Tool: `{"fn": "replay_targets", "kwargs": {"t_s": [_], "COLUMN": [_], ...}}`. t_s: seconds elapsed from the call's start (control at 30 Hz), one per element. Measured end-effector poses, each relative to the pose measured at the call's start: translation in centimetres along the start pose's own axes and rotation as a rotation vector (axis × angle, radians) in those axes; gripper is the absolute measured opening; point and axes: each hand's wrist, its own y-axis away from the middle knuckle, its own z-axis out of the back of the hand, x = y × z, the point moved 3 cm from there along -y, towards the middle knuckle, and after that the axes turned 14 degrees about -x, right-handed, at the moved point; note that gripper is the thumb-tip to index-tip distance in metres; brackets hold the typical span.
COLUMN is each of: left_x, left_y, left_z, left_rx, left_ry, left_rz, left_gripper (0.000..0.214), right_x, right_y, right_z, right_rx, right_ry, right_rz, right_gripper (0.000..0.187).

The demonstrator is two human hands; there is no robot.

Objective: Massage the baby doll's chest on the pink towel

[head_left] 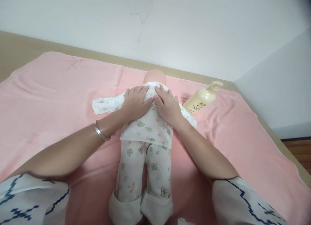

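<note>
Head view looks down on my two hands pressed flat on the upper back of a doll (148, 128). The doll lies face down on a pink blanket (48, 98), its bare head (155, 77) pointing away from me and its legs toward me. My left hand (134, 103) rests on the doll's left shoulder and my right hand (168, 106) on its right shoulder, thumbs nearly meeting over the spine. On both hands the fingers (138, 89) lie stretched out and close together, tips at the collar, laid on the cloth and clamped on nothing.

The doll wears a white suit printed with small animals; its trouser cuffs are rolled up near the bottom edge of the picture. One of its sleeves stretches out flat to the left of my left hand. A silver bracelet (101, 131) sits on my left wrist.

A cream pump bottle (201, 100) lies tilted on the blanket just beside my right hand, its pump pointing away. My own sleeves, white with blue zigzags, show in both lower corners. A white wall rises beyond the blanket.
</note>
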Motion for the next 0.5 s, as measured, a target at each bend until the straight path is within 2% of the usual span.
{"fn": "replay_targets", "kwargs": {"t_s": [0.3, 0.5], "left_x": [-0.7, -0.5], "left_y": [0.1, 0.0], "left_z": [0.6, 0.4], "left_rx": [0.043, 0.010], "left_ry": [-0.039, 0.007], "left_rz": [0.018, -0.021], "left_gripper": [0.064, 0.064], "right_x": [-1.6, -1.2], "right_y": [0.1, 0.3], "right_z": [-0.8, -0.7], "right_rx": [-0.023, -0.007], "right_ry": [-0.056, -0.017], "right_rz": [0.014, -0.015], "right_gripper": [0.064, 0.069]}}
